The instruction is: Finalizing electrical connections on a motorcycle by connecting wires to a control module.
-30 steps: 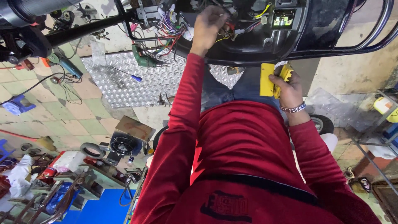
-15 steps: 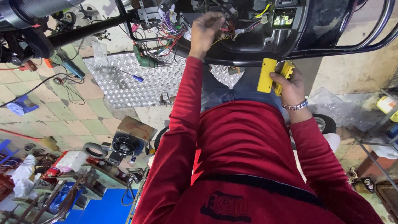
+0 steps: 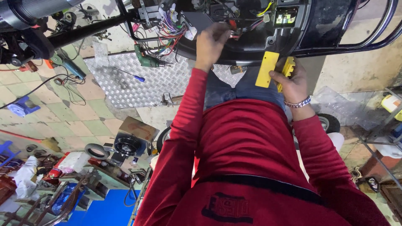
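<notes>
My left hand [image 3: 211, 42] reaches up into the open underside of a black scooter body [image 3: 331, 25], its fingers pinched on wires and small connectors next to a multicoloured wire bundle [image 3: 173, 29]. A little lower to the right, my right hand [image 3: 293, 81], which wears a beaded bracelet, holds a flat yellow plastic block [image 3: 268, 69] with a second yellow piece behind its fingers. Both arms are in red sleeves. What exactly the left fingers grip is hidden among the wires.
A diamond-pattern metal plate [image 3: 125, 90] lies on the tiled floor with a green drill [image 3: 147, 62] and a blue-handled screwdriver [image 3: 133, 76] on it. A small black wheel [image 3: 331, 122] is at the right. Cluttered tools and boxes [image 3: 83, 167] fill the lower left.
My right hand has lifted the yellow block a little closer to the scooter body. My left hand has stayed in the wiring, shifting only slightly.
</notes>
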